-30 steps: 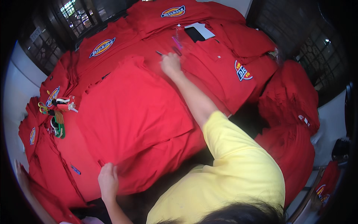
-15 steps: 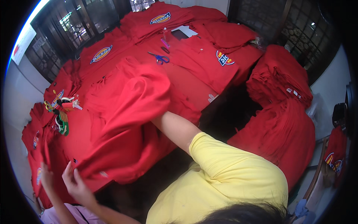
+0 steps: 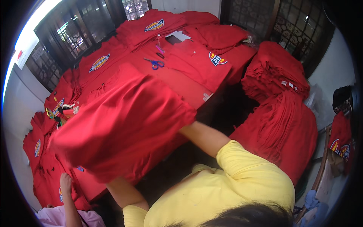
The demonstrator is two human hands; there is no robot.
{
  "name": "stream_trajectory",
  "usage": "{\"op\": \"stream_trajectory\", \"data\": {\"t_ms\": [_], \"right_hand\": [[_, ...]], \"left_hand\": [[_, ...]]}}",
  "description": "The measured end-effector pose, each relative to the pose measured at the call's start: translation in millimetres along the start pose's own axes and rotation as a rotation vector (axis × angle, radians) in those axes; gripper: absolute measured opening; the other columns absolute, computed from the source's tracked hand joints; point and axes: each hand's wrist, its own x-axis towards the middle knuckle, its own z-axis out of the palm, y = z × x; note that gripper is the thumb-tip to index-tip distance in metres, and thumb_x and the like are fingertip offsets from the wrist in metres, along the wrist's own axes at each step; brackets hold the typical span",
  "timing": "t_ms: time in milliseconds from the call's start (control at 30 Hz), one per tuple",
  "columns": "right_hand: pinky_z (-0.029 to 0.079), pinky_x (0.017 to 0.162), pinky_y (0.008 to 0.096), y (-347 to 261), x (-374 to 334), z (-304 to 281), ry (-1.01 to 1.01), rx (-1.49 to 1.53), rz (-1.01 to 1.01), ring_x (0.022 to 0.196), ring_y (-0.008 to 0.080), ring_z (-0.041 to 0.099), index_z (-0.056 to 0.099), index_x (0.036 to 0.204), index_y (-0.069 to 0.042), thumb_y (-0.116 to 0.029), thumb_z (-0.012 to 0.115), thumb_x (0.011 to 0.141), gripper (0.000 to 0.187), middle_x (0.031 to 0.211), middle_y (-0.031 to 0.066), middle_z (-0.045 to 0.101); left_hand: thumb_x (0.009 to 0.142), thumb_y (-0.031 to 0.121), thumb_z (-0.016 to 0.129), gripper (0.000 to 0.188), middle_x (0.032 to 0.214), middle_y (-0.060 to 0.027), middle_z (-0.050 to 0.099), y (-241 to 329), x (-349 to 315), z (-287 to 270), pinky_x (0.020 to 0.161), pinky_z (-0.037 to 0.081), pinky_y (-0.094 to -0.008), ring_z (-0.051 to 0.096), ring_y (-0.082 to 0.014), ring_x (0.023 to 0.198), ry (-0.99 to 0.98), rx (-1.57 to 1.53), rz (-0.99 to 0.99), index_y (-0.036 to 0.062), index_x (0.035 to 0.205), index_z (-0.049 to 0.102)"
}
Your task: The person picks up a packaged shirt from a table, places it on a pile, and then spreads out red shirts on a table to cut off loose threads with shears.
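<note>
A large red garment (image 3: 128,125), blurred in places, is spread in the air over the table in front of me. My right forearm (image 3: 206,138) runs to its right edge, and the cloth covers that hand. My left forearm (image 3: 128,195) goes under the lower left edge, so the left hand is hidden too. Whether the fingers grip the fabric does not show. Behind the garment, scissors with blue handles (image 3: 155,64) lie on the red table surface (image 3: 189,87). A bundle of coloured tapes (image 3: 65,112) sits to its left, partly covered.
Red garments with printed patches (image 3: 99,63) line the table's far and left sides. A tall pile of red garments (image 3: 280,109) stands at right. At lower left is another person's closed hand (image 3: 65,183), with a pink sleeve (image 3: 89,217). A pink tool (image 3: 159,49) lies beyond the scissors.
The garment has gone from bunched folds to a broad spread sheet. My left hand, open and bare before, is now under the cloth. My right arm has moved right; the other person's hand has closed.
</note>
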Motion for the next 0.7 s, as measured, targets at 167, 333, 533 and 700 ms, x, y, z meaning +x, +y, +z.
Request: {"op": "stream_trajectory", "data": {"t_ms": [167, 333, 533, 700], "right_hand": [[0.043, 0.093, 0.0326, 11, -30, -71, 0.391, 0.048, 0.098, 0.103, 0.0226, 0.058, 0.060, 0.111, -0.003, -0.015, 0.044, 0.089, 0.030, 0.112, 0.0157, 0.062], [0.043, 0.092, 0.0320, 9, -73, -22, -0.207, -0.040, 0.073, 0.102, 0.0218, 0.058, 0.060, 0.112, -0.003, -0.016, 0.042, 0.090, 0.031, 0.112, 0.0154, 0.062], [0.043, 0.092, 0.0313, 48, -46, 25, -0.988, -0.907, 0.182, 0.102, 0.0208, 0.058, 0.059, 0.113, -0.003, -0.017, 0.039, 0.092, 0.032, 0.113, 0.0151, 0.062], [0.046, 0.082, 0.0306, 12, -39, 2, -0.653, -0.489, 0.167, 0.087, 0.0197, 0.061, 0.063, 0.098, -0.001, -0.022, 0.043, 0.093, 0.029, 0.097, 0.0122, 0.066]], "left_hand": [[0.083, 0.008, 0.058, 0.030, 0.104, -0.0108, 0.060, 8, 3, -86, 0.088, 0.041, -0.0302, 0.056, -0.0193, 0.096, -0.100, 0.228, -0.059, -0.0064, 0.109, 0.057], [0.082, 0.008, 0.059, 0.029, 0.102, -0.0094, 0.060, 39, -52, -102, 0.086, 0.041, -0.0296, 0.055, -0.0180, 0.093, 0.286, 0.257, 0.210, -0.0061, 0.108, 0.058], [0.081, 0.009, 0.060, 0.029, 0.099, -0.0078, 0.060, -66, -64, 13, 0.083, 0.041, -0.0289, 0.055, -0.0164, 0.089, -0.247, 0.232, -0.104, -0.0057, 0.106, 0.059], [0.081, 0.010, 0.061, 0.029, 0.096, -0.0065, 0.060, -71, -54, -12, 0.080, 0.042, -0.0284, 0.054, -0.0152, 0.086, -0.052, 0.071, -0.128, -0.0053, 0.105, 0.060]]}}
